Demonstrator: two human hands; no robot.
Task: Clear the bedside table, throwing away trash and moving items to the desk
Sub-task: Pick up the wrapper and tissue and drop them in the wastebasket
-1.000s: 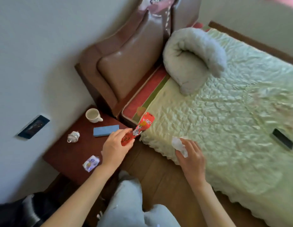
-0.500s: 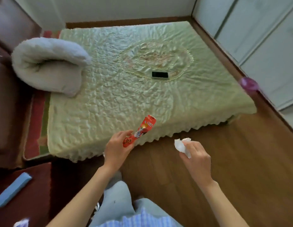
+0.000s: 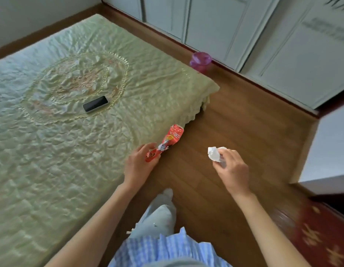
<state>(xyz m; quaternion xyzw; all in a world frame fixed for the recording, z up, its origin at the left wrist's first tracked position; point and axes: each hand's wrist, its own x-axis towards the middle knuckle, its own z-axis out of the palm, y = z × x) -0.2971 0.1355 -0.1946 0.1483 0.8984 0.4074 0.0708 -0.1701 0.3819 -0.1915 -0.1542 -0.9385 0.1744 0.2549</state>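
The left hand (image 3: pixel 138 165) pinches the red snack wrapper (image 3: pixel 165 143) at its lower end, just past the bed's (image 3: pixel 90 132) edge. The right hand (image 3: pixel 231 168) has fingers curled on the crumpled tissue (image 3: pixel 214 153). I would keep both grips firm while walking. The wooden floor (image 3: pixel 234 122) ahead looks open toward the purple bin (image 3: pixel 200 61), probably the target.

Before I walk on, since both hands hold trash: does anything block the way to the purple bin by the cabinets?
Nothing visible does. Bare wooden floor runs from the red snack wrapper and crumpled white tissue to the purple plastic bin, beyond the bed's corner.
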